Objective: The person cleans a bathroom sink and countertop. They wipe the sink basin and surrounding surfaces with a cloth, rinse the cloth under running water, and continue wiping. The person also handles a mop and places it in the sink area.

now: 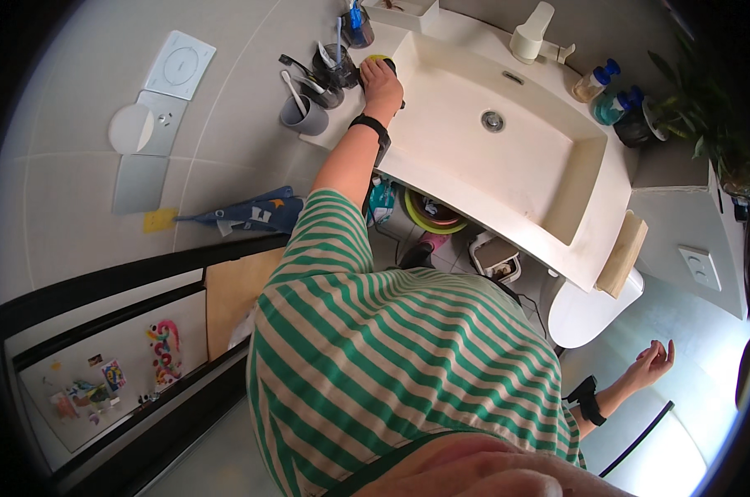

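My left hand (382, 90) is on the left rim of a white washbasin (474, 149), closed over a yellow and black object (378, 58) mostly hidden beneath the fingers. Close by stand dark tumblers (336, 67) with toothbrushes and a tube, and a grey cup (306, 118) with a white toothbrush. Out to the right, away from the basin, my right hand (655, 362) hangs in the air with fingers loosely curled and apart, holding nothing visible. Both wrists wear black straps.
A white faucet (530, 37) rises behind the basin. Pump bottles (592, 84) and a leafy plant (692, 118) stand right. A wooden-edged block (622, 255) adjoins the front right corner, above a white toilet (589, 310). Below are a green-rimmed basin (418, 217) and a bin (496, 255).
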